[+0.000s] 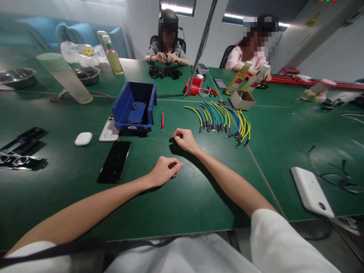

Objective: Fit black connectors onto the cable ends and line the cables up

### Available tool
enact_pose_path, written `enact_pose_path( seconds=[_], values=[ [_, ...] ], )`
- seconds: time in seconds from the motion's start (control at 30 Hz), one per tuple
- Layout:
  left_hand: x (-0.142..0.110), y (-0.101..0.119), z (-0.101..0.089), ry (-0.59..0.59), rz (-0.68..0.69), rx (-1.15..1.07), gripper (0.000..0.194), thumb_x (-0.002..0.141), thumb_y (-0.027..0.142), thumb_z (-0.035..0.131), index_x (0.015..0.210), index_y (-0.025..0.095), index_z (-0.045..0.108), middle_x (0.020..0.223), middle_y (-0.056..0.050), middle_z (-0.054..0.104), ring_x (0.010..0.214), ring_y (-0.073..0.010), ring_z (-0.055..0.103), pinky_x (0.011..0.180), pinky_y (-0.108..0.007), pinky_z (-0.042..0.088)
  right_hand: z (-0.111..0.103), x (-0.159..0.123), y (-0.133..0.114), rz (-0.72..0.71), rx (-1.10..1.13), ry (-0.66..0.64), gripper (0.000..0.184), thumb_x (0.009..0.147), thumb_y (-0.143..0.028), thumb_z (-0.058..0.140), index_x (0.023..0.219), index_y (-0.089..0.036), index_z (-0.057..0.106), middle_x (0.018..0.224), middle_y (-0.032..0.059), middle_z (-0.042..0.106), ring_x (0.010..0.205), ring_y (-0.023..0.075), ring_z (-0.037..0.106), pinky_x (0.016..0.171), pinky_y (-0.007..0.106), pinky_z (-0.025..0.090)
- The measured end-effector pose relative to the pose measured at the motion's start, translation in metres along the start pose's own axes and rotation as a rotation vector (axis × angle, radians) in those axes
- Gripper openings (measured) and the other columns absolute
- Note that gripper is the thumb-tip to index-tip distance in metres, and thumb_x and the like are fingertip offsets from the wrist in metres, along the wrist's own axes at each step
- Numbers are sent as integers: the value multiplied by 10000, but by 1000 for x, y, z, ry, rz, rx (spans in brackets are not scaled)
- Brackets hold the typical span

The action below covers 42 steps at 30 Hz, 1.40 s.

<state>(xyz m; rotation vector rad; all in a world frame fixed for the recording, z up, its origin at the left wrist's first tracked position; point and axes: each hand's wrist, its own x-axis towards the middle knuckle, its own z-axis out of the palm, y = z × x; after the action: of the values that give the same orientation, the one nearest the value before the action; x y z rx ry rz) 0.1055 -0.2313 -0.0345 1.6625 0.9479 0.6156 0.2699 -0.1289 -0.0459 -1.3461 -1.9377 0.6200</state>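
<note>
My left hand (164, 171) rests on the green table (176, 197) with its fingers curled in; a small dark thing may sit under the fingertips, too small to name. My right hand (184, 139) lies further out in a loose fist, and nothing shows in it. A row of several yellow, blue and green cables with dark plugs (223, 119) lies just right of my right hand. A red pen (162, 121) lies just beyond it. A black phone (115, 162) lies left of my left hand.
A blue bin (134, 106) stands beyond the phone, with a white case (83, 138) and a remote-like device (108, 131) beside it. A white power bank (311, 191) lies at the right edge. Bottles, bowls, a red tray and a cardboard box stand further back. Two people sit across the table.
</note>
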Motion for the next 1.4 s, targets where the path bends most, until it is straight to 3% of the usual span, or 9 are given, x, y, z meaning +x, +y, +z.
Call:
enact_pose_path(
  seconds=[0.3, 0.43, 0.57, 0.7, 0.83, 0.97, 1.2, 1.4],
  values=[
    [2, 4, -1, 8, -12, 52, 333, 919, 409, 538, 766, 139, 659, 624, -20, 653, 520, -110, 596, 533, -207, 464, -2, 1, -3, 16, 10, -42, 173, 701, -164, 469, 711, -183, 641, 568, -34, 517, 543, 114, 437, 572, 228, 312],
    [2, 9, 1, 119, 8, 97, 290, 932, 386, 510, 859, 146, 655, 731, -37, 691, 605, -131, 631, 601, -237, 500, -4, 1, -4, 36, 6, -43, 183, 705, -164, 477, 740, -189, 654, 575, -33, 516, 549, 122, 440, 576, 231, 316],
    [2, 15, -5, 219, 81, 372, 235, 919, 342, 510, 970, 171, 664, 858, -50, 713, 744, -169, 658, 731, -289, 524, -4, 1, 0, 10, 30, -39, 179, 720, -157, 475, 742, -189, 649, 582, -32, 524, 564, 126, 457, 583, 230, 322],
    [-6, 18, -32, 352, 89, 803, 275, 900, 348, 504, 1053, 167, 644, 1104, -98, 686, 1052, -256, 626, 969, -386, 471, -2, 1, 4, -22, 40, -30, 171, 740, -156, 474, 732, -188, 642, 612, -22, 559, 590, 129, 480, 588, 230, 323],
    [-27, 17, -72, 526, -141, 1146, 420, 898, 442, 467, 1156, 140, 607, 1260, -145, 608, 1158, -332, 553, 988, -464, 453, -2, 2, 4, -20, 6, -37, 169, 770, -170, 482, 757, -190, 650, 678, -6, 617, 629, 137, 509, 606, 234, 331],
    [-50, 10, -100, 562, -412, 1260, 563, 889, 584, 424, 1209, 145, 574, 1290, -185, 575, 1121, -395, 552, 831, -505, 508, -3, 1, 2, -25, -60, -44, 171, 795, -179, 492, 792, -195, 663, 740, 11, 661, 672, 151, 537, 618, 245, 330],
    [-57, -6, -115, 552, -557, 1158, 790, 829, 737, 386, 1309, 126, 530, 1145, -268, 631, 1052, -477, 588, 738, -549, 503, -7, -4, -6, -43, -189, -112, 181, 826, -199, 505, 871, -201, 680, 872, 45, 712, 799, 185, 605, 668, 262, 375],
    [-50, -12, -127, 535, -691, 1145, 844, 793, 787, 360, 1333, 159, 521, 1085, -244, 650, 1004, -445, 628, 775, -502, 511, -8, -8, -12, -67, -326, -182, 216, 859, -251, 494, 1000, -221, 654, 965, 51, 725, 909, 219, 652, 744, 296, 443]
  ],
)
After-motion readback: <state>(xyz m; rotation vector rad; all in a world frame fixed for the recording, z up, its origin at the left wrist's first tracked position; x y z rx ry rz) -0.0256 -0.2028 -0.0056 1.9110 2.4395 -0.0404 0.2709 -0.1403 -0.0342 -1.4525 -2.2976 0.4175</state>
